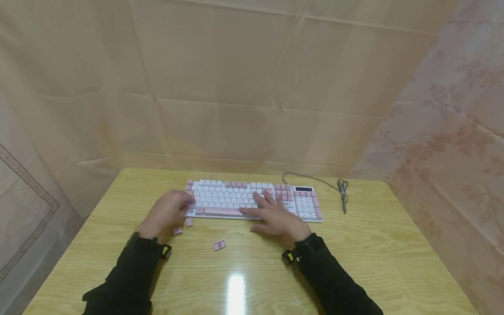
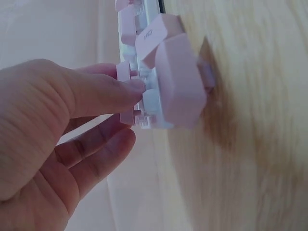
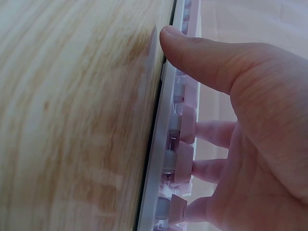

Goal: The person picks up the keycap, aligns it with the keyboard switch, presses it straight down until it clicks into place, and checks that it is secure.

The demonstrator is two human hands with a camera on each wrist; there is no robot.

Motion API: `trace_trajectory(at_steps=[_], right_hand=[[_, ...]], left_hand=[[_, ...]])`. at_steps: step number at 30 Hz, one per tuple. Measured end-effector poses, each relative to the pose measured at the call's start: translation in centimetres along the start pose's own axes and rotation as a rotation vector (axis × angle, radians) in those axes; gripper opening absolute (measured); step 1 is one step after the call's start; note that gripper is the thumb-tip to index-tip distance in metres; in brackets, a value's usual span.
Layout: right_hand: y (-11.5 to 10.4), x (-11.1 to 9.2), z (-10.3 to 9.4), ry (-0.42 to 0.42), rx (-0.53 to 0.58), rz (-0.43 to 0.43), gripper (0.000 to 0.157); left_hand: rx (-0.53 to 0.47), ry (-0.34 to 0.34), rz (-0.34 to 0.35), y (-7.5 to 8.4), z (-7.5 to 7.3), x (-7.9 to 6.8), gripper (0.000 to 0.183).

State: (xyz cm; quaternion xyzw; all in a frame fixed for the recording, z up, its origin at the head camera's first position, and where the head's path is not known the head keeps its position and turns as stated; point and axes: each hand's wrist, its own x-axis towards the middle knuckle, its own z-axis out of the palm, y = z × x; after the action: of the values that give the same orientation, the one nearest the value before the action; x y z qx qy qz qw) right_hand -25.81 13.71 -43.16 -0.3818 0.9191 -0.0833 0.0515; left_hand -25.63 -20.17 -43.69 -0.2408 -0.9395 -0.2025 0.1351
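A white and pink keyboard [image 1: 224, 199] lies on the table, its long side facing me. At its left end my left hand [image 1: 167, 212] pinches a pink keycap [image 2: 123, 72] between thumb and index finger; stems show under the keycap in the left wrist view. The other fingers of that hand stay apart from the keys. My right hand [image 1: 277, 218] rests spread on the keys right of the pink space bar [image 1: 222, 211], fingertips touching keycaps. Its thumb [image 3: 202, 55] extends beside the keyboard's front edge. Whether the pinched keycap is seated cannot be told.
Loose pink keycaps lie on the table in front of the keyboard: one [image 1: 189, 222] near its left corner, another [image 1: 178, 230] beside the left wrist, and an upturned longer one [image 1: 219, 245] nearer me. A bundled cable [image 1: 342, 194] lies at the right. Cloth [image 1: 252, 87] hangs behind.
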Motion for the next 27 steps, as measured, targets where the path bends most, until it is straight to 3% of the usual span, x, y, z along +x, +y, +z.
trace_trajectory(at_steps=[10,14,20,27], right_hand=[[0.0,-0.1,-0.1,0.007,-0.012,-0.016,0.054],[0.1,-0.1,0.0,0.013,-0.007,-0.016,0.054],[0.1,-0.1,0.0,0.012,0.000,-0.011,0.054],[0.0,0.0,0.0,0.009,0.000,-0.003,0.054]], left_hand=[[-0.014,0.045,0.025,0.3,-0.1,-0.1,0.022],[-0.007,0.026,-0.055,0.5,-0.4,-0.1,0.015],[-0.030,0.002,-0.200,0.9,-0.8,-0.1,0.024],[-0.018,0.033,-0.255,1.1,-0.6,0.0,0.024]])
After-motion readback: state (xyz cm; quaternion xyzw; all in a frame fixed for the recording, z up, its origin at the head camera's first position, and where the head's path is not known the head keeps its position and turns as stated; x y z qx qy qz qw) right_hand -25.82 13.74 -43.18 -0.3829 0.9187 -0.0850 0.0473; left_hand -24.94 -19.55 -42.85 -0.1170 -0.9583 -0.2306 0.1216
